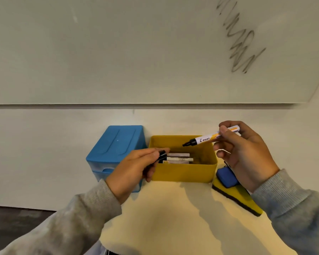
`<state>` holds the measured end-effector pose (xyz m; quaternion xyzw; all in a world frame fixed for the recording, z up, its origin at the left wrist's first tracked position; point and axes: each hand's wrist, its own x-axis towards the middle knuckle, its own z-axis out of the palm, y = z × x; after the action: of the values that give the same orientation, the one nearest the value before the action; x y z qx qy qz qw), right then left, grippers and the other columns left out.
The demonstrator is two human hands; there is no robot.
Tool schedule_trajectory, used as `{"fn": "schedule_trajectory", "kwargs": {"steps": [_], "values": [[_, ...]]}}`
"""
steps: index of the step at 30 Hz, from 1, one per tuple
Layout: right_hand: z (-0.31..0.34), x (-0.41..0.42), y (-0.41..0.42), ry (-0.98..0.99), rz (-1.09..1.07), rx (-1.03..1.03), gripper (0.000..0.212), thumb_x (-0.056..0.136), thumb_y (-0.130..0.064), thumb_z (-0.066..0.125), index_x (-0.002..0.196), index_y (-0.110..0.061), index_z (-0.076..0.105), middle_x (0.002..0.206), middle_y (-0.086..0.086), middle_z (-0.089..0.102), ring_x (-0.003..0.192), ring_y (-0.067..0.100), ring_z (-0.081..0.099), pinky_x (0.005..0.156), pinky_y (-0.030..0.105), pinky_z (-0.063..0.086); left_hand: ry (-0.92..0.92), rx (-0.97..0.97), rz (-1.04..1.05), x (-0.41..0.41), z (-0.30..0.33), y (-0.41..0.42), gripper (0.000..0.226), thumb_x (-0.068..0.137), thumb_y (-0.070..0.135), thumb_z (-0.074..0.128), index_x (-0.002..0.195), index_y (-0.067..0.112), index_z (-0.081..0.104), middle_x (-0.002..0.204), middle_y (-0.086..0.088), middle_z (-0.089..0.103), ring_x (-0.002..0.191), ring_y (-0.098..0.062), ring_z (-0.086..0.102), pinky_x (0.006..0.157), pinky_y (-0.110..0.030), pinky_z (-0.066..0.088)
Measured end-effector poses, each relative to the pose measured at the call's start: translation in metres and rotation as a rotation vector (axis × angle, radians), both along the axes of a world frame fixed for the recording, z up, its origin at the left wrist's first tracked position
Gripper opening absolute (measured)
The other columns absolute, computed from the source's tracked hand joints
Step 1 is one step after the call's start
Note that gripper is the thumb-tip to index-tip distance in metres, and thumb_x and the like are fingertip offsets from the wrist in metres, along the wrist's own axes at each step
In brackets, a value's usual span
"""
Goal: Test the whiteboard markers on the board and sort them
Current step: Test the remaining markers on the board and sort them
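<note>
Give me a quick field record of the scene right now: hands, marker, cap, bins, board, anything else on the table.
right hand: holds the uncapped marker, tip pointing left over the yellow bin
left hand: pinches the black cap at the bin's left rim
yellow bin: open, several markers lying inside
blue drawer unit: left of the yellow bin, against the wall
whiteboard: grey scribble at upper right
eraser: yellow with blue grip, right of the bin

Two hands: left (134,168), right (245,155). One uncapped marker (208,139) and one black cap (162,155). One yellow box (184,172) holding at least two markers (179,159); the exact count is hidden. One blue drawer unit (114,144), one eraser (234,188), one whiteboard (136,52), one scribble (241,37).
</note>
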<state>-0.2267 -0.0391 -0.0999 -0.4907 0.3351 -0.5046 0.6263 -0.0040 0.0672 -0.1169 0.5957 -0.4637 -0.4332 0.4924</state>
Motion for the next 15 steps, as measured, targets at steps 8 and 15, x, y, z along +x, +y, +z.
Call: {"fn": "schedule_trajectory", "kwargs": {"steps": [8,15], "values": [[-0.0085,0.0010,-0.0033,-0.079,0.027,0.073,0.016,0.093,-0.004,0.061,0.108,-0.007,0.064,0.085,0.011,0.067,0.070,0.020,0.067,0.059,0.024,0.056,0.078,-0.095,0.057,0.0010,-0.0015,-0.0032,0.023,0.095,0.009,0.062,0.117,0.014,0.065,0.087,-0.003,0.076,0.071,-0.016,0.067,0.064,-0.025,0.057],[-0.0090,0.0000,-0.0009,-0.071,0.070,0.050,0.018,0.092,-0.001,0.058,0.108,-0.007,0.063,0.097,0.020,0.070,0.074,0.023,0.067,0.062,0.026,0.057,0.059,-0.166,0.062,-0.0024,-0.0035,-0.0056,0.019,0.086,0.007,0.072,0.105,0.010,0.069,0.081,-0.002,0.074,0.065,-0.016,0.065,0.062,-0.024,0.057]]}}
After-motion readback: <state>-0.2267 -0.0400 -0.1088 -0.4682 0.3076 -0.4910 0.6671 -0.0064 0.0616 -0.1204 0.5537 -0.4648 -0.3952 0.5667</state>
